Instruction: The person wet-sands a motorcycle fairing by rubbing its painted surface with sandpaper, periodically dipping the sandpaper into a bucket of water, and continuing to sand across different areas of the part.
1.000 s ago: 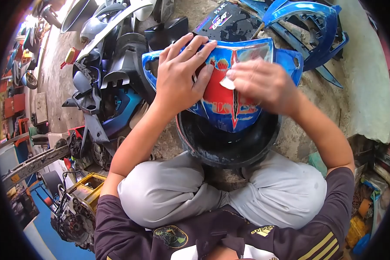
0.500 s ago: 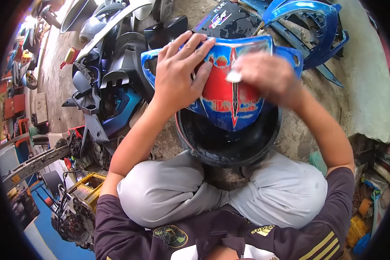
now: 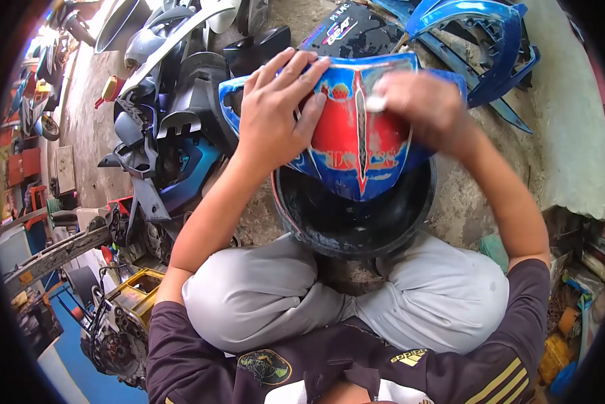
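Note:
A blue and red motorcycle front panel (image 3: pixel 331 135), its paint worn through in patches, rests over a black basin (image 3: pixel 356 232) in front of my crossed legs. My left hand (image 3: pixel 280 104) lies on the panel's left side with its fingers stretched out and thumb apart. Over the panel's right half, my right hand (image 3: pixel 427 111) is closed and blurred by motion. A small whitish piece, apparently folded sandpaper (image 3: pixel 376 104), shows at its fingertips against the painted surface. The palm side of the right hand is hidden.
Grey and black fairing parts (image 3: pixel 195 94) are piled on the left. A wet black panel (image 3: pixel 356 30) and blue body parts (image 3: pixel 477 40) lie ahead. An engine (image 3: pixel 117 350) stands beside a yellow crate (image 3: pixel 141 286) at lower left.
My right hand has shifted slightly right and upward on the panel with the whitish piece. The panel has moved slightly left. My left hand stays nearly in place.

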